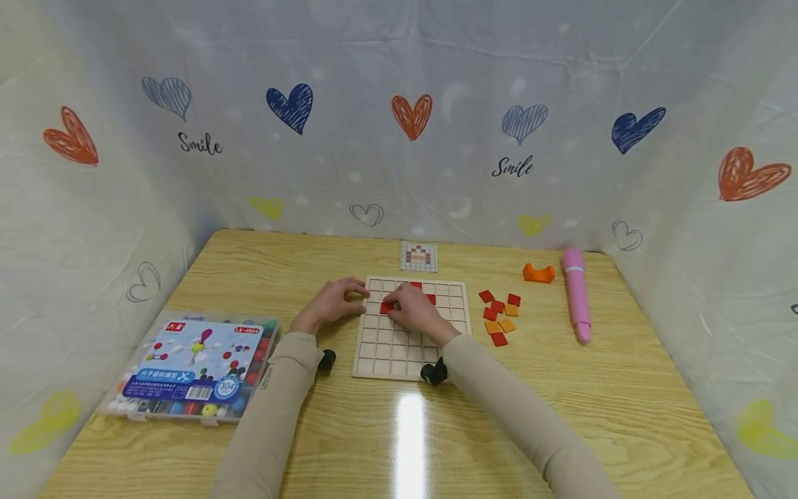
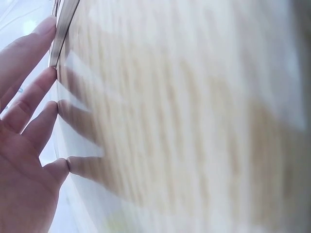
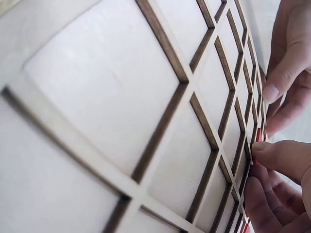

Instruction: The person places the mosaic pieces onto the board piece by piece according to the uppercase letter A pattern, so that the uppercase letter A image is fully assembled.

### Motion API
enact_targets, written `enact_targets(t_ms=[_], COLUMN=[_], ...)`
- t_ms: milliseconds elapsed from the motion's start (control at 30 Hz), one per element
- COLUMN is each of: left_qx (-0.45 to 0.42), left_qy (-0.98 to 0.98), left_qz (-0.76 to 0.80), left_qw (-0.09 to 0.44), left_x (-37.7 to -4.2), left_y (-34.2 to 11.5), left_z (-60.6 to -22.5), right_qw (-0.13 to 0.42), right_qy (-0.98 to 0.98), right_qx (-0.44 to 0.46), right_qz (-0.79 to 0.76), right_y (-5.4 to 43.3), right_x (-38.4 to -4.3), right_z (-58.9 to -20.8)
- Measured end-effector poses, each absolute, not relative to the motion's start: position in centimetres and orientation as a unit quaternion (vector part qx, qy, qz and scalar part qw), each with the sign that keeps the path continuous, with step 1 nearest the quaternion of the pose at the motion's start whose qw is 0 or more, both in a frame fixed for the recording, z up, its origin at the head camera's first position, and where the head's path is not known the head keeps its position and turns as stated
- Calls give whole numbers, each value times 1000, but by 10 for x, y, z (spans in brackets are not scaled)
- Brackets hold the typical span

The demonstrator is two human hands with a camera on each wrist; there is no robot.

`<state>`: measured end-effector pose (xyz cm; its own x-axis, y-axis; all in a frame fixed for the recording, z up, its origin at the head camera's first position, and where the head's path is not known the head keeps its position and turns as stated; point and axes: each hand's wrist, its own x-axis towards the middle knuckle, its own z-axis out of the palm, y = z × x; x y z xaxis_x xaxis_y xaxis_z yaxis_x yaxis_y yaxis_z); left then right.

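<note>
A wooden grid board (image 1: 382,352) lies mid-table with its cells facing up. My right hand (image 1: 415,310) reaches over its upper middle, thumb and fingers pinching a red square tile (image 1: 386,308) at a cell left of centre. In the right wrist view a thin red edge of that tile (image 3: 258,132) shows beside the thumb. Two more red tiles (image 1: 415,285) show on the board, partly covered by the right hand. With fingers spread, my left hand (image 1: 335,303) rests at the board's left edge, its fingertips on the table and the board's side.
Loose red and orange tiles (image 1: 497,326) lie right of the board. A pattern card (image 1: 418,257) is behind it. Farther right are an orange stand (image 1: 539,274) and a pink wand-shaped object (image 1: 578,294). At left sits a clear-cased molecule model kit (image 1: 193,360), near the left forearm.
</note>
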<state>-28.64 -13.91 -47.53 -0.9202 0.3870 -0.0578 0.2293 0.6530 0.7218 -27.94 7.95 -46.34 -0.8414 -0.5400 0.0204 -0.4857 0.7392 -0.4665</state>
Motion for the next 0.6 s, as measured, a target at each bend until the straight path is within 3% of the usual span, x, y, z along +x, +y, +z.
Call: enact_targets(t_ms=[400, 600], left_qx=[171, 169], left_qy=[903, 904], left_qz=[381, 378], left_qw=[101, 102], left_x=[-287, -286], left_y=[-139, -139], left_z=[-477, -477], right_qw=[55, 70], right_qy=[924, 912], right_qx=[-267, -196], right_qz=[-267, -353], right_y=[82, 102], right_x=[-278, -271], right_z=[-465, -466])
